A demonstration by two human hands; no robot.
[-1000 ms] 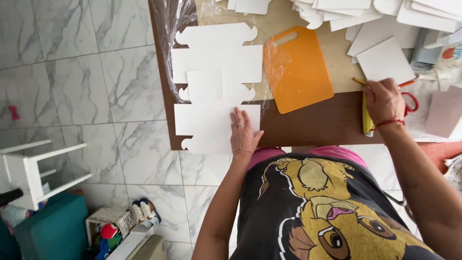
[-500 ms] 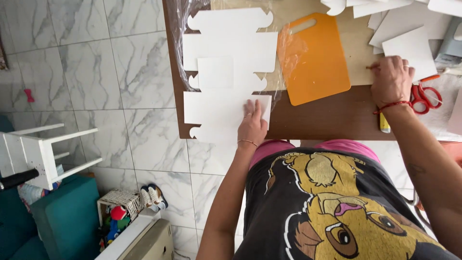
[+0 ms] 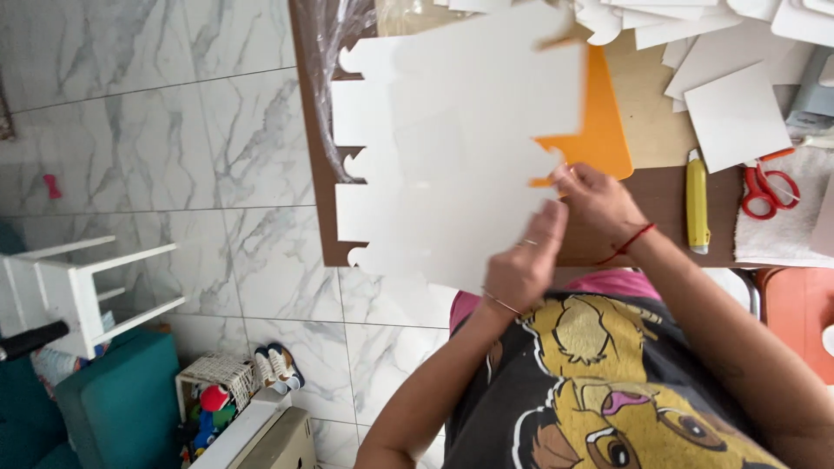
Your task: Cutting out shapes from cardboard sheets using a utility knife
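Note:
A large white die-cut cardboard sheet (image 3: pixel 460 148) with scalloped tabs is lifted off the brown table (image 3: pixel 660 195). My left hand (image 3: pixel 526 260) grips its near edge with thumb on top. My right hand (image 3: pixel 599 204), with a red string at the wrist, pinches the same edge just to the right. The sheet hides much of an orange cutting board (image 3: pixel 599 135) and the stack of similar white sheets (image 3: pixel 365 200) under it.
A yellow utility knife (image 3: pixel 697 201) lies right of my hands. Red-handled scissors (image 3: pixel 769 187) rest on a white cloth (image 3: pixel 782 234). Loose white card pieces (image 3: pixel 734 113) cover the far table. Clear plastic wrap (image 3: pixel 326 52) hangs at the table's left edge. Marble tile floor (image 3: pixel 174 130), a white stool (image 3: pixel 69 291) left.
My right hand left the yellow knife and came over to the white sheet. Both hands have lifted the sheet off the stack, so it now covers the orange board.

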